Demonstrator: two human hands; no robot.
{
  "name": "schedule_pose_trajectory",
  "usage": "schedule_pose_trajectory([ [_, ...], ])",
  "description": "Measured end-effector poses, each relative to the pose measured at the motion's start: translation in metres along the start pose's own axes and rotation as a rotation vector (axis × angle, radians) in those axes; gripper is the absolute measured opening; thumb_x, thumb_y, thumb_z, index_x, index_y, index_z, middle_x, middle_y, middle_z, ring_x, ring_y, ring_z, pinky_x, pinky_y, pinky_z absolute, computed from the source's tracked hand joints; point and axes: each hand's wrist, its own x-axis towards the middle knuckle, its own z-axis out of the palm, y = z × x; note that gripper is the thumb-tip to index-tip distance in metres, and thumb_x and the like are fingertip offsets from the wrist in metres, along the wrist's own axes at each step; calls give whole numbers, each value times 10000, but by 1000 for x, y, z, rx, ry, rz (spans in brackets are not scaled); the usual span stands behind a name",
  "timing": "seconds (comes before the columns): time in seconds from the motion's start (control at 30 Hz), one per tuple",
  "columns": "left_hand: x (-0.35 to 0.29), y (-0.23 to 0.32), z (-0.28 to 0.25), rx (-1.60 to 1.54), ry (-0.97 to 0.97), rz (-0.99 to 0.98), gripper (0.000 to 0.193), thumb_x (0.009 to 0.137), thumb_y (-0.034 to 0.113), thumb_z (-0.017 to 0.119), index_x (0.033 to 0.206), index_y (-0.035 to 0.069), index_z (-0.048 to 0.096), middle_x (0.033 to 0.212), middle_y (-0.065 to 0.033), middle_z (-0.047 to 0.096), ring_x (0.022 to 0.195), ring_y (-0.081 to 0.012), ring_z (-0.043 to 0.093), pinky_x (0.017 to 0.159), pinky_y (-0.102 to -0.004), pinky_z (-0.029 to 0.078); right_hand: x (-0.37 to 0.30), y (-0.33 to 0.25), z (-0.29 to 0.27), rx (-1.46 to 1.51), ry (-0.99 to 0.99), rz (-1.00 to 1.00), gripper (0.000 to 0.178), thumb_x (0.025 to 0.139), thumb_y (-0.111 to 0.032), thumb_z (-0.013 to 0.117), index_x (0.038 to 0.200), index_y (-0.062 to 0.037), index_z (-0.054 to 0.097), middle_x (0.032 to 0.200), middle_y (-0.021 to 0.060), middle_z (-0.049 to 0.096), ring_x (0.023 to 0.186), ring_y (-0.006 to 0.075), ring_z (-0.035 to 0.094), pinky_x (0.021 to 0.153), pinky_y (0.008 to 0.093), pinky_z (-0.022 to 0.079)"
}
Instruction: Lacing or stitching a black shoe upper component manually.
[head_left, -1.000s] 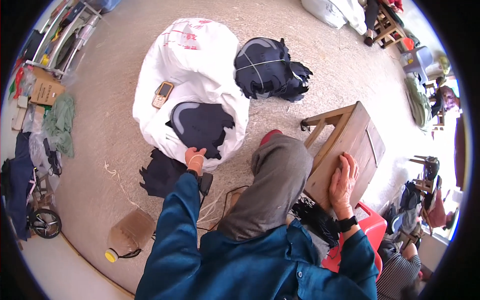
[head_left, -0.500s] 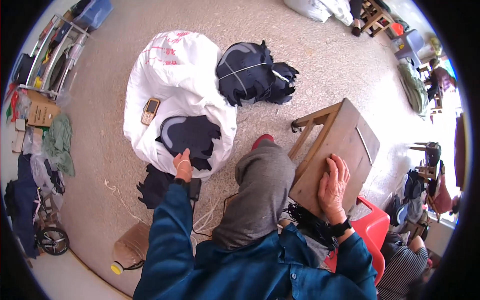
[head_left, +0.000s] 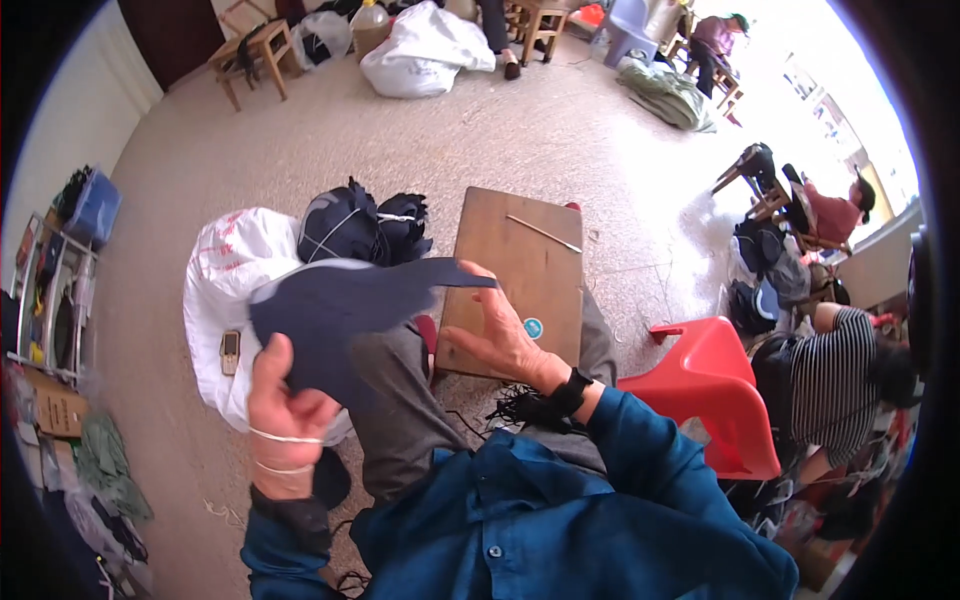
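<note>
My left hand (head_left: pixel 290 415) is closed on the near left edge of a cut dark navy fabric piece (head_left: pixel 335 310), its thumb on top. Loose string circles that hand and its wrist. The fabric is raised above my lap, with a paler grey edge at its far left and a narrow strip running right. At the strip's end is my right hand (head_left: pixel 505 335), fingers touching it and thumb well apart, above a small wooden table (head_left: pixel 500 225). A white sack (head_left: pixel 225 270) lies partly behind the fabric. Beyond it sit tied bundles of dark fabric pieces (head_left: pixel 345 225).
A phone (head_left: pixel 230 352) rests on the sack. On the table lies a thin stick-like tool (head_left: pixel 543 233). A red plastic stool (head_left: pixel 700 390) stands to my right, near a person in a striped top (head_left: pixel 830 375). Shelving (head_left: pixel 60 290) lines the left side.
My left hand has lifted a fabric piece from the sack and brought it toward me. My right hand has moved from the tabletop to its strip. The view has turned right and up.
</note>
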Motion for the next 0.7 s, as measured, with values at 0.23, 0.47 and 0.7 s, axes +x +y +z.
schedule_pose_trajectory([
  [0.23, -27, -36, 74, -138, -510, -184, 264, 1001, 365, 594, 1004, 106, 642, 936, -30, 717, 417, -48, 276, 358, -212, 230, -31, -31, -76, 515, 110, 14, 403, 913, -64, 686, 1299, -11, 581, 1165, 88, 634, 1009, 130, 584, 825, 264, 496],
  [0.47, 58, -121, 91, 68, -441, -174, 298, 1020, 357, 583, 1084, 72, 640, 1118, -105, 698, 440, -20, 250, 385, -201, 248, -81, 36, -85, 313, 23, 697, 256, 915, -223, 724, 929, 26, 666, 791, 83, 693, 776, 199, 691, 669, 368, 539],
  [0.7, 106, -209, 35, 422, -309, -197, 182, 992, 235, 635, 1047, 62, 624, 1030, -97, 706, 419, 6, 332, 365, -182, 290, -88, 67, -69, -385, 104, 422, 274, 855, -239, 713, 879, 8, 597, 875, 252, 672, 897, 449, 655, 765, 527, 519],
])
